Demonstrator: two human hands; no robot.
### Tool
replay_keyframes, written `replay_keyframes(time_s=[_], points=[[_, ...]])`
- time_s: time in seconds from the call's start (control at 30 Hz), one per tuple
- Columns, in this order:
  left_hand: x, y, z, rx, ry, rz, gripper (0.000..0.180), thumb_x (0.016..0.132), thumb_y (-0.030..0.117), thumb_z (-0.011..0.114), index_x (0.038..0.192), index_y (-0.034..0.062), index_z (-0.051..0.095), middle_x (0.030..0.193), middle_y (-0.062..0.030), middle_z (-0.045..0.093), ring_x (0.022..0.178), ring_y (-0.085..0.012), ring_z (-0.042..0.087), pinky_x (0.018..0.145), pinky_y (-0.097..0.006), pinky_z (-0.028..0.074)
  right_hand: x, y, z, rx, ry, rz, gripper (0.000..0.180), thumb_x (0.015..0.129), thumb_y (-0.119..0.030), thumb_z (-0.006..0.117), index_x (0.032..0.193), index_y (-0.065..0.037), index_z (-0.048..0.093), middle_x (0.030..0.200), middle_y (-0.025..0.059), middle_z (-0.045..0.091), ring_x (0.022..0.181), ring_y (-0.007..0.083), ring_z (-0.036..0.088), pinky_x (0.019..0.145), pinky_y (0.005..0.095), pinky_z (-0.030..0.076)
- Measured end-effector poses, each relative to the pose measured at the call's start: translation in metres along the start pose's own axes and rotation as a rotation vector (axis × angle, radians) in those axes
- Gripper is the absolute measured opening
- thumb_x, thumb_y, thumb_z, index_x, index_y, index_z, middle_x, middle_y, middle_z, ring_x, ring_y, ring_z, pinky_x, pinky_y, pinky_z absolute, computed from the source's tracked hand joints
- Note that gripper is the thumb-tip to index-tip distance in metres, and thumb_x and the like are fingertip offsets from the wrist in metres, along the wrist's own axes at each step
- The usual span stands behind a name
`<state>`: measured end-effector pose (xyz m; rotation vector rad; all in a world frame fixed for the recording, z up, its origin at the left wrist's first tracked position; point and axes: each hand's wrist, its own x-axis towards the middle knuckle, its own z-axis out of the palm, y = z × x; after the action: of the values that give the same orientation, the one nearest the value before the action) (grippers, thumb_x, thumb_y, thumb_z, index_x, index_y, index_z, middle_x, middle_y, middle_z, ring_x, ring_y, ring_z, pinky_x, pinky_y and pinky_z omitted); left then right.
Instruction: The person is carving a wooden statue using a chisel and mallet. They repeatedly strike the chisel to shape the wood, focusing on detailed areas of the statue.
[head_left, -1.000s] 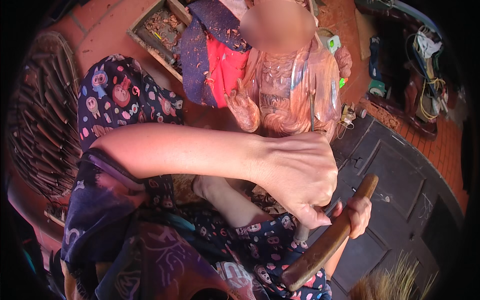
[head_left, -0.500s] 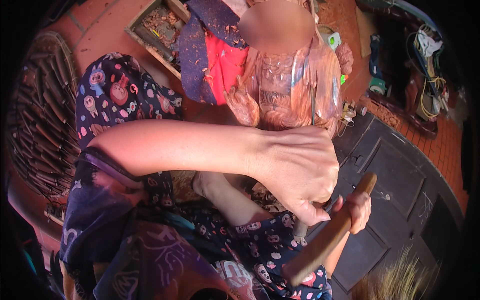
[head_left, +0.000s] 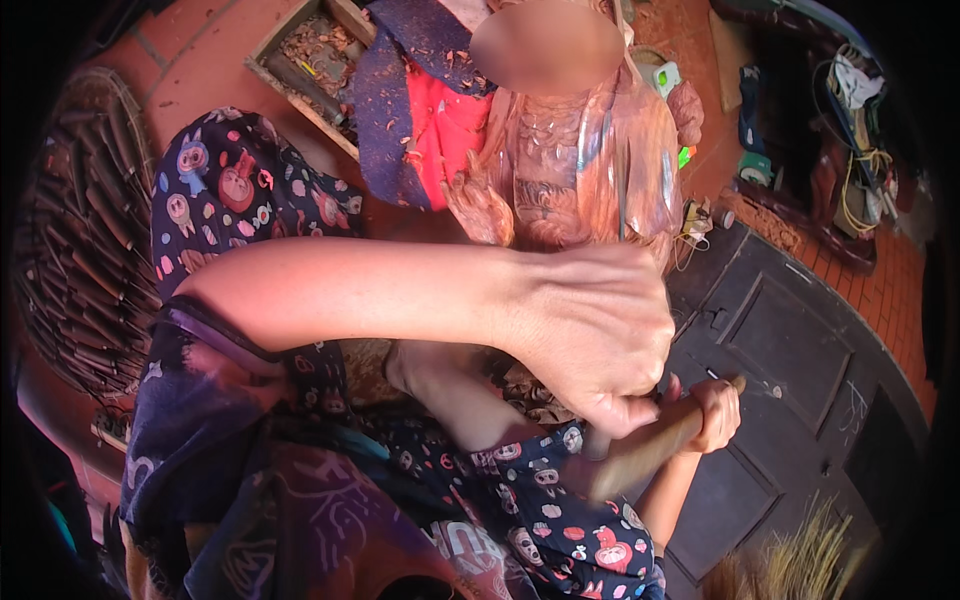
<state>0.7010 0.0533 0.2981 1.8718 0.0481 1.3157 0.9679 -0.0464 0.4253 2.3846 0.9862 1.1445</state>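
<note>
Brown wooden mallet (head_left: 655,447) fills the right hand's (head_left: 717,413) closed grip, with room toward the black panelled board's (head_left: 790,330) right edge; left hand (head_left: 600,330) clenches a chisel (head_left: 597,443).

wide fisheye head cam looks dn from abv, close over lap (head_left: 505,490) & statue (head_left: 592,170)

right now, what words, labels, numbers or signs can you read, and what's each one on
Clothing at the lower edge: large pale letters, partly lost; I don't copy printed words.
Dark shirt: pale scrawled marks, no clear words.
Black panel: thin pale scribbles, unreadable.
Green item, upper right: any marking is too small to read.
</note>
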Motion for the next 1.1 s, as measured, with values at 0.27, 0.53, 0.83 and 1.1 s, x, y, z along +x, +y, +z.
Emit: replay_keyframes(time_s=[0.27, 0.53, 0.83, 1.1], points=[[-0.001, 0.018, 0.015, -0.044, 0.059, 0.004, 0.039, 0.078, 0.036, 0.069, 0.052, 0.0082, 0.06, 0.057, -0.0047, 0.057, 0.058, -0.0233, 0.062, 0.051, -0.037, 0.051, -0.009, -0.006, -0.021, 0.559, -0.166, 0.021, 0.028, 0.091, -0.024, 0.066, 0.066, -0.013, 0.059, 0.064, 0.0058, 0.061, 0.054, 0.0261, 0.059, 0.052, 0.0382, 0.05], [-0.007, 0.009, 0.028, -0.137, 0.03, 0.036, 0.041, 0.079, 0.037, 0.07, 0.052, 0.0077, 0.06, 0.057, -0.0057, 0.057, 0.057, -0.0256, 0.062, 0.05, -0.039, 0.049, 0.0, 0.015, -0.028, 0.394, 0.207, -0.911, 0.036, 0.096, -0.04, 0.064, 0.087, -0.006, 0.071, 0.067, 0.0044, 0.065, 0.059, 0.0216, 0.066, 0.056, 0.0358, 0.056], [-0.003, 0.013, 0.022, -0.169, 0.046, 0.016, 0.044, 0.079, 0.04, 0.069, 0.051, 0.0074, 0.059, 0.055, -0.005, 0.056, 0.056, -0.025, 0.061, 0.048, -0.039, 0.047, 0.011, 0.057, 0.03, -0.36, 0.737, -0.855, 0.032, 0.091, -0.037, 0.071, 0.072, -0.015, 0.061, 0.058, -0.0045, 0.051, 0.049, 0.0112, 0.052, 0.046, 0.0245, 0.044], [-0.003, 0.012, 0.015, -0.184, 0.02, -0.004, 0.046, 0.079, 0.041, 0.068, 0.05, 0.0073, 0.056, 0.054, -0.0055, 0.053, 0.055, -0.026, 0.06, 0.045, -0.04, 0.045, 0.019, 0.049, 0.02, 0.373, 0.401, -1.017, 0.031, 0.092, -0.034, 0.071, 0.07, -0.015, 0.058, 0.058, -0.0043, 0.051, 0.049, 0.0104, 0.051, 0.045, 0.0238, 0.042]])
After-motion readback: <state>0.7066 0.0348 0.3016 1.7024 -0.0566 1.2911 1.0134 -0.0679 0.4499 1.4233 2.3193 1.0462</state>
